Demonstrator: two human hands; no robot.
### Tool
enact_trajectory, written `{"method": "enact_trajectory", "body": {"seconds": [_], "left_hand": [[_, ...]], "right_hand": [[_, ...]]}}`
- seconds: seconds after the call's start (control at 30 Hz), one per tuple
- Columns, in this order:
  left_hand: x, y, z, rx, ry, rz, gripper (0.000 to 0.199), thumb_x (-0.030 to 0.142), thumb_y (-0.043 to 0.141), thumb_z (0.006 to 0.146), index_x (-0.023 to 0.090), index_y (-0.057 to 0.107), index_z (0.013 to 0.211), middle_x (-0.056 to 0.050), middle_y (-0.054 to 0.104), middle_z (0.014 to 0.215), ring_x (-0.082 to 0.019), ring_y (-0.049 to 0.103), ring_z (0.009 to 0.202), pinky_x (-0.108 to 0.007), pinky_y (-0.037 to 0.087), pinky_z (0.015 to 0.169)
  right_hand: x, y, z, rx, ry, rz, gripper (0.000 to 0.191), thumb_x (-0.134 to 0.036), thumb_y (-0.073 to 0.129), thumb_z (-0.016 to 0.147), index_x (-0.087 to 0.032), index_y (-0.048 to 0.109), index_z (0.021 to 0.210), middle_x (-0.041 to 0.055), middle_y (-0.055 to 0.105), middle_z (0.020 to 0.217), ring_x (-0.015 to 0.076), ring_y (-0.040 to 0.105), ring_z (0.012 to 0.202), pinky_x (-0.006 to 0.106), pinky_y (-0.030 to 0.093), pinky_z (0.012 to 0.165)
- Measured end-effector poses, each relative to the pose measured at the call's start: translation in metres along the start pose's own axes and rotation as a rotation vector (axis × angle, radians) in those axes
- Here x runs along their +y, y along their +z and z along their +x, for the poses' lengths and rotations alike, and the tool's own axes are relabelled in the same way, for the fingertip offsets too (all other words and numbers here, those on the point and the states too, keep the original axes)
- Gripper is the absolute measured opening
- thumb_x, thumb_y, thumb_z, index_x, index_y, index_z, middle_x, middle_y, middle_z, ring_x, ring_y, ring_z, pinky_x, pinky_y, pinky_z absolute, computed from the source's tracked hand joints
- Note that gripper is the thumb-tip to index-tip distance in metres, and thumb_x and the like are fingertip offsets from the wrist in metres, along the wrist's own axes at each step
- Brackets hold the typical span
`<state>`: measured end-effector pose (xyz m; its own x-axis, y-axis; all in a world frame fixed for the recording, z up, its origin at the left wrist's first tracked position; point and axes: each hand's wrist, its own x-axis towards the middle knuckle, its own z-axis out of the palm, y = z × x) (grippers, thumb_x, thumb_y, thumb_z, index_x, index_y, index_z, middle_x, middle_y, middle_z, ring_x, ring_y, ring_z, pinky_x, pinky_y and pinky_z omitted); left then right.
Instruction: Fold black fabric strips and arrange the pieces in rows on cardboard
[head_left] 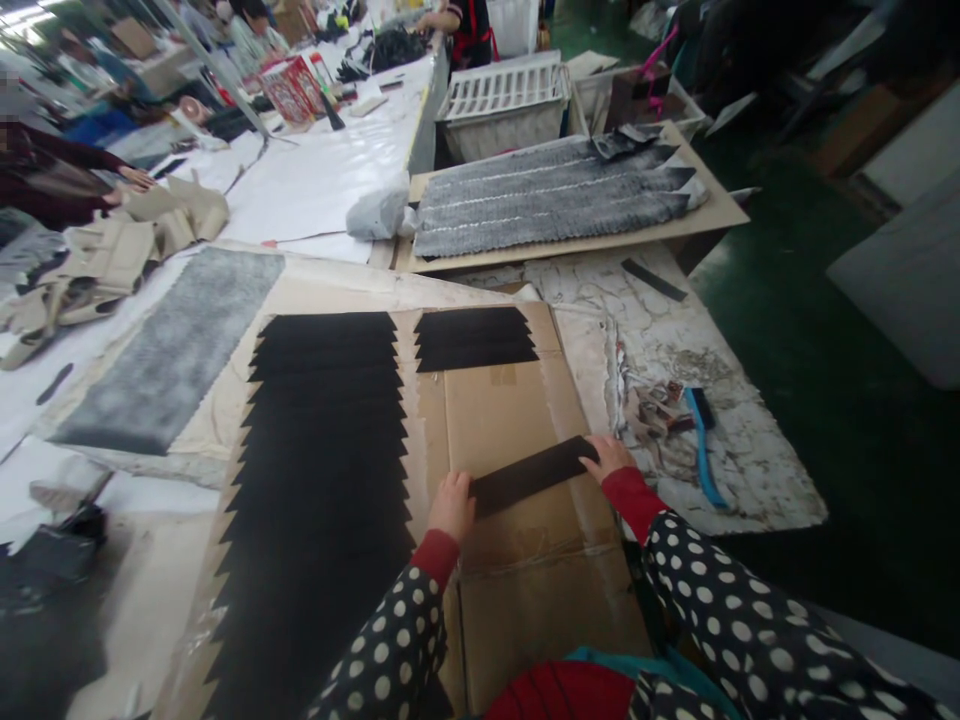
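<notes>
A black strip [529, 478], flat and rectangular, is stretched between my two hands over the brown cardboard sheet [517, 620]. My left hand [453, 507] grips its left end, and my right hand [609, 458] pinches the right end. To the left, a long column of overlapping black strips [322, 480] covers the cardboard, their ends forming a zigzag edge. Beyond my hands lies a shorter stack of overlapping black strips [476, 338]. Whether the held strip touches the cardboard I cannot tell.
A blue-handled brush [703, 450] lies on the stained board at right, beside crumpled scraps [660, 420]. Behind stands a board of grey strips [540, 200] near white crates [502, 110]. Beige pieces [127, 240] lie at left; other people work at the far tables.
</notes>
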<state>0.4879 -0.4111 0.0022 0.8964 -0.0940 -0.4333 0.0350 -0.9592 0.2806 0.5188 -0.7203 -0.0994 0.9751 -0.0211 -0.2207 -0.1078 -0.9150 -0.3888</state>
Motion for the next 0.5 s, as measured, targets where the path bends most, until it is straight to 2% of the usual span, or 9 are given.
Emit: {"method": "enact_trajectory", "body": {"seconds": [0.13, 0.27, 0.37, 0.5], "left_hand": [[0.001, 0.005, 0.000, -0.022, -0.027, -0.073, 0.019, 0.008, 0.045, 0.072, 0.018, 0.050, 0.087, -0.007, 0.053, 0.097, -0.018, 0.048, 0.094, -0.029, 0.037, 0.082], [-0.005, 0.010, 0.001, -0.029, -0.060, -0.143, 0.014, 0.011, 0.047, 0.071, 0.017, 0.051, 0.082, -0.006, 0.057, 0.082, -0.019, 0.052, 0.082, -0.030, 0.039, 0.074], [-0.011, 0.006, 0.004, -0.003, -0.063, -0.218, 0.007, 0.012, 0.051, 0.068, 0.018, 0.052, 0.072, -0.003, 0.057, 0.074, -0.017, 0.054, 0.076, -0.027, 0.040, 0.069], [-0.019, -0.006, 0.019, 0.096, -0.085, -0.358, 0.003, 0.016, 0.049, 0.072, 0.017, 0.050, 0.070, 0.000, 0.056, 0.068, -0.012, 0.053, 0.067, -0.023, 0.041, 0.062]], "right_hand": [[0.002, 0.010, 0.002, -0.039, 0.037, 0.131, 0.025, -0.023, 0.052, 0.072, -0.017, 0.059, 0.095, 0.0109, 0.056, 0.099, 0.0232, 0.050, 0.091, 0.036, 0.037, 0.080], [0.006, 0.011, 0.004, -0.090, 0.069, 0.234, 0.020, -0.027, 0.050, 0.072, -0.015, 0.061, 0.084, 0.0094, 0.062, 0.086, 0.0217, 0.056, 0.081, 0.033, 0.042, 0.074], [0.006, 0.004, 0.008, -0.097, 0.094, 0.336, 0.023, -0.031, 0.050, 0.071, -0.016, 0.062, 0.083, 0.0077, 0.064, 0.083, 0.0208, 0.059, 0.078, 0.031, 0.045, 0.070], [-0.003, -0.007, 0.022, -0.088, 0.158, 0.462, 0.035, -0.041, 0.043, 0.074, -0.015, 0.061, 0.089, 0.0055, 0.065, 0.071, 0.0170, 0.060, 0.058, 0.029, 0.047, 0.059]]}}
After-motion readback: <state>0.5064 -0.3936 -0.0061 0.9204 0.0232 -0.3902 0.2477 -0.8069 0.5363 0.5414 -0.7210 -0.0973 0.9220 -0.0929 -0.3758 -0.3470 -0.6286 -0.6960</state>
